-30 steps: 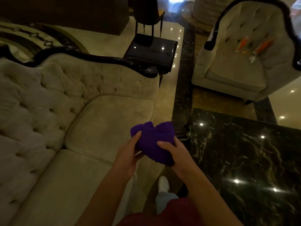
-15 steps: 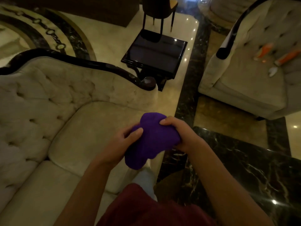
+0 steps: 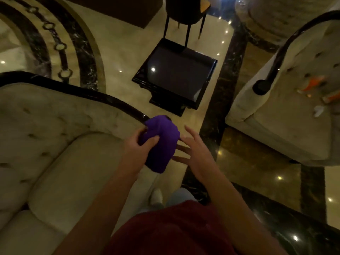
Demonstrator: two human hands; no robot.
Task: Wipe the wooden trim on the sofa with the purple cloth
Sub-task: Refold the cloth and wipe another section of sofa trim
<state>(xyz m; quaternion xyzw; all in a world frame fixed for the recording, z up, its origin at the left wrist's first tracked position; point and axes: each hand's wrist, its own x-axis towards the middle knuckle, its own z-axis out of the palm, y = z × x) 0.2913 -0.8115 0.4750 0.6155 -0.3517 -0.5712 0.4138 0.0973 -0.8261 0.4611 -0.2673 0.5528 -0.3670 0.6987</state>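
A bunched purple cloth (image 3: 161, 142) sits in my left hand (image 3: 137, 147), which grips its left side. The cloth's top covers the scrolled end of the dark wooden trim (image 3: 103, 96) that runs along the top of the beige tufted sofa (image 3: 55, 140). My right hand (image 3: 195, 150) hovers just right of the cloth, its fingers spread and nothing in it. The trim's tip under the cloth is hidden.
A glossy black side table (image 3: 176, 74) stands beyond the sofa arm, with a dark chair (image 3: 185, 13) behind it. A second beige armchair (image 3: 287, 111) with dark trim is at the right, orange items on its seat. A dark marble table (image 3: 287, 223) lies at the lower right.
My right hand has let go of the cloth and opened beside it. My left hand has carried the cloth forward onto the end of the sofa's trim. The view has tilted further down.
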